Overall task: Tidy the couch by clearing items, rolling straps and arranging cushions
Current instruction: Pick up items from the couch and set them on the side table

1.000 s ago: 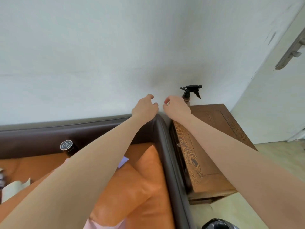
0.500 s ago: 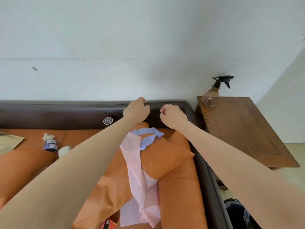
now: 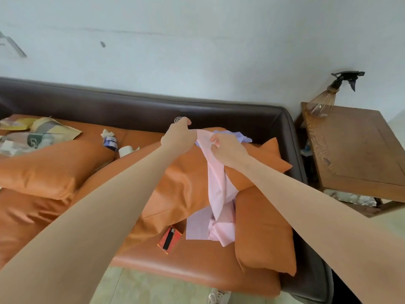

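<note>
Over orange cushion (image 3: pixel 258 159), pink strap (image 3: pixel 215 183), pinched between left hand (image 3: pixel 178 137), right hand (image 3: pixel 226 148)

hands (image 3: pixel 203 141) pinching pink cloth (image 3: pixel 215 181) — orange couch (image 3: pixel 197 260)

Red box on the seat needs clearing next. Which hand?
Left, probably. Both hands, left hand and right hand, pinch the pink cloth, but the red box lies just beside the left forearm, nearer than the right.
</note>
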